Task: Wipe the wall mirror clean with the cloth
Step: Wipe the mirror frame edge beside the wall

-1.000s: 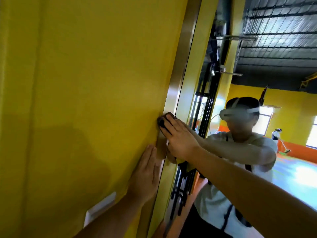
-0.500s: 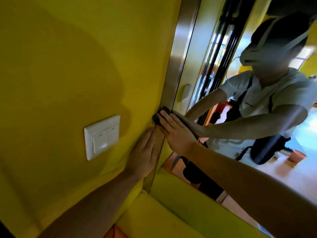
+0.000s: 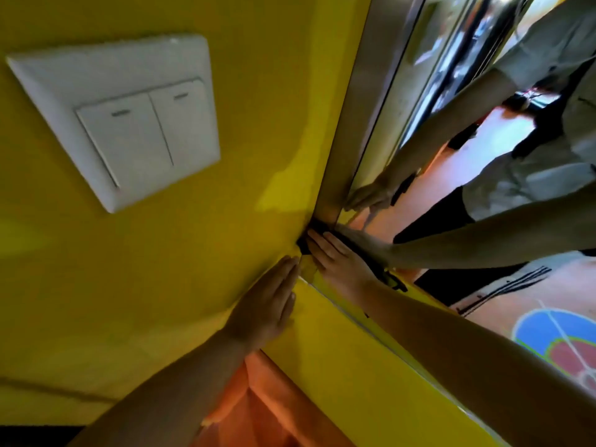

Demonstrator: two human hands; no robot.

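The wall mirror fills the right side, edged by a metal frame and set into a yellow wall. My right hand lies flat with straight fingers on a dark cloth and presses it into the mirror's bottom left corner. Most of the cloth is hidden under the hand. My left hand rests flat on the yellow wall just left of that corner, holding nothing. Both arms and a person's torso show as reflections in the glass.
A white two-rocker light switch sits on the yellow wall at the upper left. A yellow ledge runs along under the mirror, with an orange surface below it.
My right hand has slid the cloth down the mirror's left frame to the bottom corner. My left hand followed down the wall, and the view dropped lower and closer.
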